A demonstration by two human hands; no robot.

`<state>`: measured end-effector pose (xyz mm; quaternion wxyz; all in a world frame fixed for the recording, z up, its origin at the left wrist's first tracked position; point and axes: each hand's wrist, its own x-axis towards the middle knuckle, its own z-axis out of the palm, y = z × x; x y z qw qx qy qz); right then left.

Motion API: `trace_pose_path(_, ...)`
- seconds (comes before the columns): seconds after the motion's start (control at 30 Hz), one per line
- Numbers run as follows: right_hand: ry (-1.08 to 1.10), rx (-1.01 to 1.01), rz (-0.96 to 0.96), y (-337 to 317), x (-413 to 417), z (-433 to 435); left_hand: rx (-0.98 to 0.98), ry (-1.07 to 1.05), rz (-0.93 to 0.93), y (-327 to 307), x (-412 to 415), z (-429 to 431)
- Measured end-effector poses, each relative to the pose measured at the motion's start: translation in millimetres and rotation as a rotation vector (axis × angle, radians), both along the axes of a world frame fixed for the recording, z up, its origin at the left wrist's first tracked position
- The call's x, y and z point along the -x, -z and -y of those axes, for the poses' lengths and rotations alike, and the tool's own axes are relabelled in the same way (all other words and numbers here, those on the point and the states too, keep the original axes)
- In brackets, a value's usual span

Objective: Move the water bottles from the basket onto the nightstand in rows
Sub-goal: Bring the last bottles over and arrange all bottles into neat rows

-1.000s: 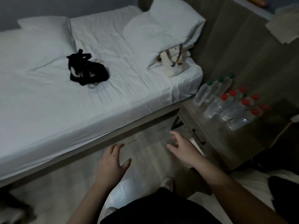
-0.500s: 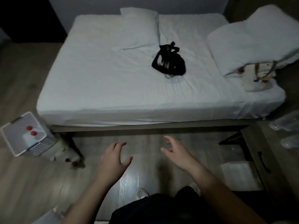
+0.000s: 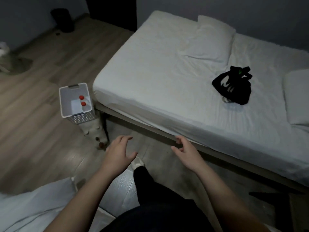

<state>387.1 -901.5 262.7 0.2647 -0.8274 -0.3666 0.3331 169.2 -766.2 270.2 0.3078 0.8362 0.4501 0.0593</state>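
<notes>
Left hand (image 3: 119, 154), right hand (image 3: 185, 154) empty, fingers relaxed. Basket (image 3: 82, 118) forward-left, well apart; step closer, grip each red-capped water bottle (image 3: 81, 97) by body.

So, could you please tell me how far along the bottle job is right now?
Done: cannot be judged, since the nightstand is out of view. In hand: nothing; the left hand and right hand are both open and empty, above the floor. Left: two red-capped bottles stand in the white basket beside the bed, waiting to be carried over.
</notes>
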Motion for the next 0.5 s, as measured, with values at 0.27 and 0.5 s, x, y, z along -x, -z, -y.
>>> trace_pose_path(0.27,-0.081,0.035,-0.026,35.9,-2.3,-123.1,0.037,-0.091,-0.054,24.2,27.0,-109.6)
trace_pose_path(0.5,-0.208,0.072,-0.047,34.3,7.2,-264.7,0.011,-0.092,-0.138,28.9,45.2,-224.0)
